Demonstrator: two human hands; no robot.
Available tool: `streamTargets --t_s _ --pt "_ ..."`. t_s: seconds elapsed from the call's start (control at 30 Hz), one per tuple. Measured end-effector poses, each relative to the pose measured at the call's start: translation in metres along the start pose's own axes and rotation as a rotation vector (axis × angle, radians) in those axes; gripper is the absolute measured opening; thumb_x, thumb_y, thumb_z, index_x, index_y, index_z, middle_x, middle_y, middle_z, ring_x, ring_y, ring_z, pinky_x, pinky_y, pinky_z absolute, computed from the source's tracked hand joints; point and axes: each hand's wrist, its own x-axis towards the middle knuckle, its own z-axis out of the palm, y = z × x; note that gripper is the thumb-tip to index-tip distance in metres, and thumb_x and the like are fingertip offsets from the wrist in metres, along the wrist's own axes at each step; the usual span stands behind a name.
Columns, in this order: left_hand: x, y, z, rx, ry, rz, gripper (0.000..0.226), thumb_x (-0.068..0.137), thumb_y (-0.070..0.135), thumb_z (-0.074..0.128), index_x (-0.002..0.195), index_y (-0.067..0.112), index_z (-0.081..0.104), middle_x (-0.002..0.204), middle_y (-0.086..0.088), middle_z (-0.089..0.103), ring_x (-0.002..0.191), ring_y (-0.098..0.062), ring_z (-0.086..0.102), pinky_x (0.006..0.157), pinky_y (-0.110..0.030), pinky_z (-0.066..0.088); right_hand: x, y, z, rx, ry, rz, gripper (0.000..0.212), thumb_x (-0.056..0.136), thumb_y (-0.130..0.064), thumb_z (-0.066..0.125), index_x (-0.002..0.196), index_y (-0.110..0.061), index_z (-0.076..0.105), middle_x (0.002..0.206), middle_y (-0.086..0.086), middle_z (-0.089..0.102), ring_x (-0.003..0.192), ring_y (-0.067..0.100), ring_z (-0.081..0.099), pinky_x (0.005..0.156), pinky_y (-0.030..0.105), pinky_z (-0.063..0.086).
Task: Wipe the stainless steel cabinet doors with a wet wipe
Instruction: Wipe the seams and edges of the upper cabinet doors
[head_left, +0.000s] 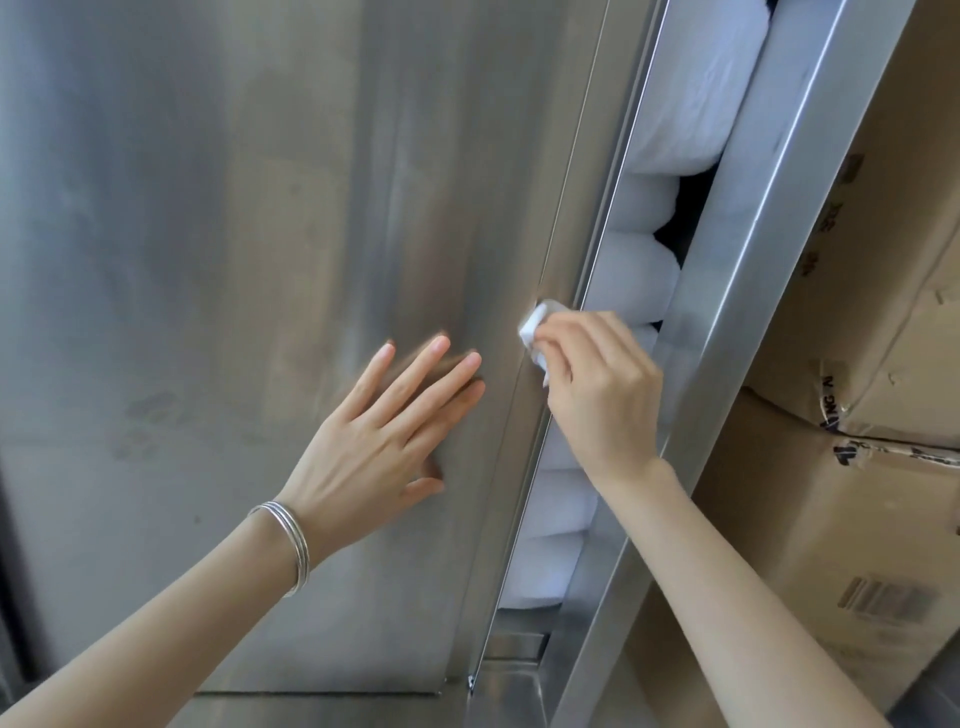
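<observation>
Left hand (376, 441) lies flat, fingers straight, on the stainless door (234, 260), likely bracing the panel against wiping pressure. Right hand (602, 395): grip pinched on folded wet wipe (534, 326), pressed at the door's right edge, beside the gap showing white bundles (675, 104).

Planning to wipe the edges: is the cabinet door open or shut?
Open: the gap beside the cabinet door shows white bundles stacked inside.
</observation>
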Motion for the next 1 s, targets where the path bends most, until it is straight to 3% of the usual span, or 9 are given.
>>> streamTargets --t_s 0.1,0.17,0.3,0.5,0.57,0.7,0.9,1.0 --pt "-0.001 0.002 0.005 0.024 -0.03 -0.003 0.117 0.06 0.054 0.082 0.152 0.01 0.022 0.161 -0.006 0.012 0.148 -0.031 0.009 0.117 -0.054 0.014 -0.018 -0.015 0.005 0.011 0.059 0.103 0.016 0.083 0.006 0.061 0.073 -0.005 0.067 0.073 0.003 0.066 0.066 0.023 0.058 0.06 0.028 0.047" --pt "-0.001 0.002 0.005 0.035 -0.043 -0.005 0.122 0.059 0.056 0.082 0.152 0.01 0.018 0.161 -0.007 0.011 0.148 -0.032 0.008 0.117 -0.055 0.013 -0.049 -0.024 0.003 0.017 0.001 0.093 0.016 0.078 0.01 0.065 0.072 -0.005 0.069 0.072 0.003 0.066 0.066 0.023 0.06 0.061 0.029 0.049" --pt "0.0 0.001 0.004 0.054 -0.039 0.0 0.124 0.058 0.057 0.082 0.153 0.01 0.016 0.161 -0.007 0.012 0.148 -0.033 0.009 0.117 -0.056 0.013 -0.053 -0.023 -0.006 0.027 -0.147 0.019 0.021 0.066 0.013 0.066 0.064 -0.008 0.065 0.063 0.0 0.062 0.059 0.023 0.058 0.048 0.031 0.047" --pt "0.0 0.004 0.009 0.077 -0.011 -0.005 0.123 0.058 0.058 0.082 0.152 0.01 0.019 0.161 -0.008 0.013 0.147 -0.034 0.009 0.117 -0.056 0.014 -0.04 -0.024 0.006 0.067 0.064 0.204 0.017 0.081 0.006 0.062 0.072 -0.007 0.07 0.073 0.001 0.068 0.066 0.021 0.061 0.062 0.023 0.045" --pt "0.0 0.004 0.009 0.09 -0.009 -0.007 0.123 0.058 0.058 0.082 0.152 0.01 0.02 0.161 -0.008 0.013 0.147 -0.034 0.01 0.117 -0.057 0.014 -0.082 -0.035 0.004 0.072 -0.022 0.165 0.019 0.075 0.011 0.066 0.072 -0.007 0.072 0.075 0.001 0.07 0.068 0.02 0.064 0.064 0.024 0.049" --pt "0.0 0.002 0.008 0.098 -0.016 0.003 0.121 0.06 0.06 0.079 0.152 0.01 0.019 0.16 -0.007 0.012 0.147 -0.033 0.009 0.118 -0.056 0.013 -0.117 -0.037 -0.005 0.069 -0.208 0.019 0.024 0.072 0.013 0.063 0.064 -0.01 0.069 0.067 -0.003 0.067 0.062 0.017 0.063 0.052 0.025 0.049" --pt "0.0 0.002 0.014 0.105 -0.003 0.012 0.121 0.061 0.061 0.078 0.153 0.011 0.017 0.161 -0.006 0.009 0.148 -0.032 0.005 0.119 -0.055 0.008 -0.102 -0.038 0.014 0.045 0.025 0.23 0.02 0.079 0.009 0.063 0.072 -0.008 0.071 0.074 -0.001 0.069 0.069 0.017 0.061 0.062 0.021 0.047" --pt "0.0 0.001 0.013 0.116 -0.013 0.014 0.12 0.062 0.062 0.076 0.153 0.011 0.016 0.161 -0.006 0.007 0.148 -0.033 0.003 0.119 -0.055 0.007 -0.145 -0.051 0.011 0.066 -0.055 0.142 0.023 0.075 0.012 0.063 0.067 -0.008 0.072 0.073 -0.001 0.07 0.068 0.017 0.064 0.066 0.017 0.046"
